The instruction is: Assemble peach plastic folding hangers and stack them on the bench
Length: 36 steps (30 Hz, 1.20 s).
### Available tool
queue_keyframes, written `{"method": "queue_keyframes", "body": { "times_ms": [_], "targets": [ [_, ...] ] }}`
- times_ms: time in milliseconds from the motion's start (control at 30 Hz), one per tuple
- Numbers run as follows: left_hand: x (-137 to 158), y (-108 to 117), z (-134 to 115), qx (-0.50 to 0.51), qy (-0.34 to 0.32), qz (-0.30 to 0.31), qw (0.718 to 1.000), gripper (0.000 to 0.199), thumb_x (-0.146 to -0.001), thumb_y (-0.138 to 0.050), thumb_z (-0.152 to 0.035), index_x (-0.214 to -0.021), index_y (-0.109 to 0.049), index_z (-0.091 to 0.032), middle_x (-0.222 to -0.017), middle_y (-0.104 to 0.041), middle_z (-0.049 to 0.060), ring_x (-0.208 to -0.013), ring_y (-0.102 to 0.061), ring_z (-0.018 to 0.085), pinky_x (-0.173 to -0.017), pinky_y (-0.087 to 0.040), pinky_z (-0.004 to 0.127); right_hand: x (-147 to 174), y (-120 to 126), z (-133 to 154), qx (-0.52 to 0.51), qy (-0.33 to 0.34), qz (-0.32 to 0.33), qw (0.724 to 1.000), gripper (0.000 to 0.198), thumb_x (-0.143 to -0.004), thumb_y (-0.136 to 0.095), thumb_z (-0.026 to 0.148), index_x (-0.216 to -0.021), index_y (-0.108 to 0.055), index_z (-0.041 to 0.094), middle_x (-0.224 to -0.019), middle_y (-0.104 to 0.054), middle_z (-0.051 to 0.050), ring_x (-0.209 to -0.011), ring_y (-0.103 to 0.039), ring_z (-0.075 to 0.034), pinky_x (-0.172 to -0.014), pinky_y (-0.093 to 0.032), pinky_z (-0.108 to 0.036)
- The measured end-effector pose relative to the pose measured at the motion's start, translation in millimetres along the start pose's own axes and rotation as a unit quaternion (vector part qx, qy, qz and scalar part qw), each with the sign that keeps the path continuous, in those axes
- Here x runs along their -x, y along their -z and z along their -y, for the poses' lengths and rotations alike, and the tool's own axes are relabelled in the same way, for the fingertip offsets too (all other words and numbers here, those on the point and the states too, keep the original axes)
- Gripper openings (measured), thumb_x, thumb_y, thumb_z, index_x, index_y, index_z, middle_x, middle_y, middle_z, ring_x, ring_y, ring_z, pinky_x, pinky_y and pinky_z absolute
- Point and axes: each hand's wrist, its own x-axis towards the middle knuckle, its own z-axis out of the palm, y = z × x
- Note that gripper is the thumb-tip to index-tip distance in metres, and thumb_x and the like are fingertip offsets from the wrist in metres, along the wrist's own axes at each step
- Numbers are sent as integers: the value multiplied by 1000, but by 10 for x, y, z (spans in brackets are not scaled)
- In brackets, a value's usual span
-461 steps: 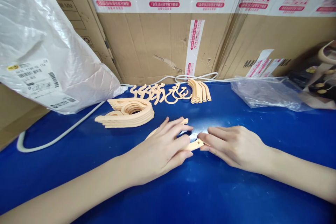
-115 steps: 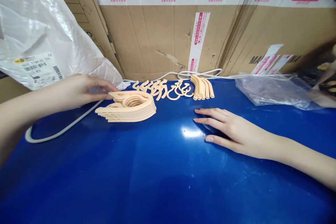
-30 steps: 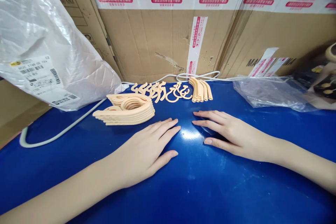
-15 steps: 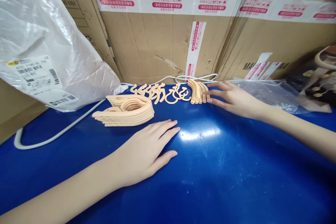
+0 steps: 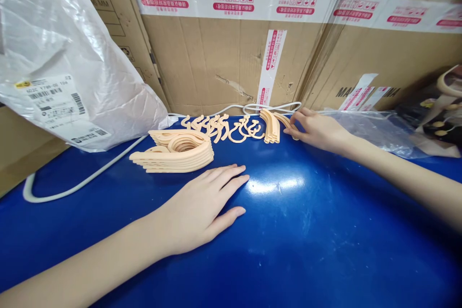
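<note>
My left hand (image 5: 205, 207) lies flat on the blue table, fingers stretched out and nothing in it. At the back, my right hand (image 5: 314, 127) pinches one curved beige plastic strip (image 5: 282, 119), apart from the bundle of similar strips (image 5: 269, 126) at its left. The fingers hide part of the held strip. Beyond my left fingertips sits a stack of beige plastic hanger arms (image 5: 176, 156) with looped openings. Several loose beige hanger hooks (image 5: 238, 132) are lined up between that stack and the strips, along with a group of S-shaped hooks (image 5: 207, 125).
Cardboard boxes (image 5: 216, 53) with printed tape stand along the back edge of the blue table (image 5: 288, 250). A white plastic parcel bag (image 5: 75, 67) leans at left. A pale cable (image 5: 90, 183) runs behind the parts. Clear plastic wrapping (image 5: 375, 130) lies behind my right forearm.
My right hand has closed on one curved strip and drawn it slightly right, away from the bundle. My left hand stays where it was.
</note>
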Motion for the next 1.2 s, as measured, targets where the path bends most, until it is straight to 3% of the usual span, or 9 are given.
{"method": "queue_keyframes", "body": {
  "times_ms": [133, 400, 567, 667, 767, 833, 1033, 1100, 1200],
  "targets": [
    [-9, 5, -3, -5, 1, 11, 1000, 48, -97, -41, -42, -140, -39, -21, -147, -41, 9, -134, -38, 27, -108, -36, 48, -191, -49, -27, 1, -28, 14, 1000, 39, -87, -43, 38, -118, -51, 16, -106, -62, -15, -86, -63, -28, -71, -45, -38],
    [3, -2, 5, -6, 2, 15, 1000, 49, -97, -40, -43, -140, -39, -20, -148, -40, 8, -135, -36, 26, -110, -35, 47, -240, -60, -71, -34, -87, 17, 995, 48, -83, -50, 34, -124, -44, 11, -80, -68, -12, -70, -62, -27, -61, -40, -33],
    [13, -27, 16, -2, 2, 1, 1000, 48, -97, -40, -43, -140, -39, -21, -147, -40, 8, -135, -37, 26, -109, -35, 47, -69, 120, -97, -67, -114, 4, 991, 46, -84, -49, 37, -121, -44, 9, -69, -65, -10, -57, -56, -23, -56, -36, -32],
    [7, -23, 13, 4, 0, -3, 1000, 48, -97, -40, -42, -139, -39, -21, -147, -41, 8, -135, -37, 26, -109, -35, 47, 61, 306, -59, -96, -117, -16, 988, 43, -85, -49, 36, -120, -43, 13, -74, -66, -8, -58, -57, -20, -58, -38, -31],
    [5, -11, 4, 6, 2, 12, 1000, 47, -97, -40, -42, -139, -40, -21, -148, -40, 9, -136, -36, 26, -110, -34, 48, 223, 473, 78, -146, -84, -39, 985, 37, -84, -51, 33, -118, -45, 18, -89, -66, -6, -62, -57, -15, -59, -41, -27],
    [13, -12, 4, 18, 9, 11, 1000, 50, -96, -41, -42, -141, -35, -21, -148, -39, 9, -136, -36, 26, -110, -34, 48, 347, 545, 228, -229, -17, -52, 972, 33, -84, -51, 32, -114, -47, 18, -88, -64, -5, -56, -52, -13, -53, -40, -26],
    [43, -27, 36, 113, 60, -58, 990, 85, -93, -43, -54, -148, 13, -22, -142, -46, 12, -128, -46, 27, -103, -41, 46, 692, 540, 753, -293, 160, 25, 942, 36, -76, -56, 19, -111, -48, 23, -80, -58, 3, -61, -53, -12, -57, -41, -24],
    [38, -10, 31, 128, 48, -88, 987, 81, -91, -45, -57, -149, 1, -24, -138, -50, 11, -123, -51, 26, -100, -43, 44, 778, 492, 897, -304, 193, 49, 932, 34, -74, -57, 17, -106, -48, 23, -86, -59, 2, -67, -55, -12, -61, -42, -24],
    [18, 21, -12, 124, 19, -113, 986, 58, -86, -53, -58, -131, -42, -23, -120, -60, 7, -107, -58, 23, -90, -48, 37, 864, 413, 1058, -277, 241, 73, 927, 26, -73, -54, 16, -97, -50, 21, -83, -58, 1, -65, -50, -13, -59, -39, -25]
  ]
}}
